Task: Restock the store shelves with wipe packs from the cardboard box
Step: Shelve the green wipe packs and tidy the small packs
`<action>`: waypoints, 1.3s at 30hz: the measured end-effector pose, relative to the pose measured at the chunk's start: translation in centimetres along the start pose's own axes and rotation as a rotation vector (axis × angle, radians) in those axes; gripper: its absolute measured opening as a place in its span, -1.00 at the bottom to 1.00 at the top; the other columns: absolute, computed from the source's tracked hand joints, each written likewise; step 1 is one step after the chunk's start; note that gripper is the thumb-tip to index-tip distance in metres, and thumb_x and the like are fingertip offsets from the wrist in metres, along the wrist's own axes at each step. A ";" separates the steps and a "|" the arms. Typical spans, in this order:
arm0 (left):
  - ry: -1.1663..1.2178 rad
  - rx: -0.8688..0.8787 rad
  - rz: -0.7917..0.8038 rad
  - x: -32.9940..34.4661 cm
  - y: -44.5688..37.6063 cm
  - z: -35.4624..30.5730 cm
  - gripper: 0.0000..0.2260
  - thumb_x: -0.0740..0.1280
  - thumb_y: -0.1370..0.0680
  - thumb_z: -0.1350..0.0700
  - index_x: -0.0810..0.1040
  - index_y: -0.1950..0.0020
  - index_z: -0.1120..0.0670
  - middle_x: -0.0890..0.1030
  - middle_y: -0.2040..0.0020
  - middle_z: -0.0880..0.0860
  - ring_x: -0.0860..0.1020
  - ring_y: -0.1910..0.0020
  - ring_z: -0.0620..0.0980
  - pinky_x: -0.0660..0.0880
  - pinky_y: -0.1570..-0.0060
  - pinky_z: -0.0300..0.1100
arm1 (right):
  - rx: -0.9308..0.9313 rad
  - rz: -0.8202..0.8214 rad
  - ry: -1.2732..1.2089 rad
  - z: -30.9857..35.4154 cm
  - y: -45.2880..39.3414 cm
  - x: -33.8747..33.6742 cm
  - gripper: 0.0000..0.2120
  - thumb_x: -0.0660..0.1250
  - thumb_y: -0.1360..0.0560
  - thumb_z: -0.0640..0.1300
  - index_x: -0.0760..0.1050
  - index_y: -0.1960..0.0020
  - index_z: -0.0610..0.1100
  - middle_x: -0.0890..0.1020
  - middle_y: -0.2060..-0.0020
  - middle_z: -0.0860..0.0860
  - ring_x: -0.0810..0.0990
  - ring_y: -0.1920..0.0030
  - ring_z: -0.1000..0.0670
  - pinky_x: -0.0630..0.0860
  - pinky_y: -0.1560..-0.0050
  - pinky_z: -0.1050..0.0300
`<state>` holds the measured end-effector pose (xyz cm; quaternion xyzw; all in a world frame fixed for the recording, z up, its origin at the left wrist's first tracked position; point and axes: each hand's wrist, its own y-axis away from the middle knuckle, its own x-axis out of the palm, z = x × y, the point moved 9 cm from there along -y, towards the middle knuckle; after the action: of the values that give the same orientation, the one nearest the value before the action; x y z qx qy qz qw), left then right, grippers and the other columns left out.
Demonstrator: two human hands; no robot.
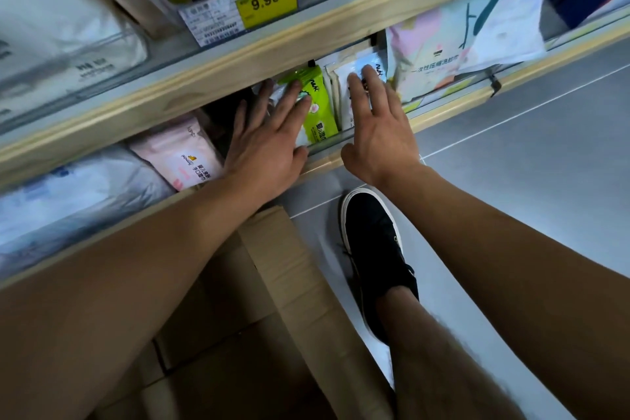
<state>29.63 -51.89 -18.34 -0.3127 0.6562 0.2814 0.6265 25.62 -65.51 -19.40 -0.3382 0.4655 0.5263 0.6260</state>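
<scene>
On the lower wooden shelf [443, 112] a green wipe pack [320, 109] stands upright beside white and blue wipe packs [344, 78]. My left hand [269, 140] lies with straight fingers against the green pack and the packs left of it. My right hand [378, 123] touches the white and blue packs with spread fingers. The open cardboard box [283, 266] sits on the floor below my arms; its inside is dark and I cannot see its contents.
A pink pack [185, 153] and pale bagged goods [78, 187] fill the shelf to the left. The upper shelf holds packs behind a yellow 9.90 price tag [266, 3]. A black shoe [375, 249] stands on the grey floor right of the box.
</scene>
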 end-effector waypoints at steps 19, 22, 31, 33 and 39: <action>0.521 -0.434 -0.380 -3.0 0.3 4.8 -0.85 0.28 -0.49 0.07 0.58 -0.01 0.03 0.67 0.14 0.09 0.59 0.13 0.20 0.50 0.11 0.02 | -0.018 -0.015 -0.383 3.1 1.9 1.5 -0.13 0.36 -0.34 -0.17 0.05 -0.56 -0.11 0.33 -0.44 -0.12 0.33 -0.39 -0.16 0.39 -0.30 0.04; 0.538 -0.443 -0.377 -3.0 0.2 5.5 -0.85 0.27 -0.46 0.05 0.59 0.04 0.02 0.68 0.16 0.06 0.59 0.15 0.19 0.51 0.10 0.01 | -0.007 0.008 -0.359 3.2 2.1 1.8 -0.14 0.38 -0.36 -0.15 0.04 -0.56 -0.08 0.39 -0.39 -0.12 0.33 -0.35 -0.18 0.38 -0.23 0.05; 0.508 -0.267 -0.375 -3.2 0.5 3.7 -0.72 0.33 -0.46 0.01 0.61 -0.14 0.02 0.59 -0.08 0.10 0.54 -0.07 0.14 0.48 -0.11 0.00 | -0.043 -0.045 -0.380 3.3 2.1 1.8 -0.14 0.34 -0.29 -0.10 0.11 -0.54 -0.09 0.31 -0.45 -0.08 0.33 -0.40 -0.16 0.41 -0.31 -0.02; 0.519 -0.261 -0.366 -2.6 0.6 3.8 -0.80 0.35 -0.44 0.09 0.62 -0.04 0.06 0.57 -0.06 0.07 0.54 -0.05 0.12 0.49 -0.04 0.00 | -0.058 -0.049 -0.365 3.5 2.0 1.7 -0.14 0.36 -0.30 -0.11 0.11 -0.54 -0.06 0.30 -0.46 -0.05 0.33 -0.41 -0.14 0.42 -0.30 -0.01; 0.504 -0.328 -0.364 -3.1 -0.4 3.8 -0.87 0.37 -0.38 0.11 0.60 0.09 0.04 0.61 0.05 0.05 0.55 0.01 0.13 0.48 -0.01 0.02 | -0.062 -0.058 -0.386 3.8 1.9 1.4 -0.12 0.35 -0.29 -0.10 0.09 -0.55 -0.06 0.30 -0.47 -0.07 0.34 -0.40 -0.14 0.40 -0.31 0.00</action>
<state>32.46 -49.04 -15.48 -0.5806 0.6697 0.1806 0.4263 24.68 -61.16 -19.28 -0.2637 0.3104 0.5772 0.7078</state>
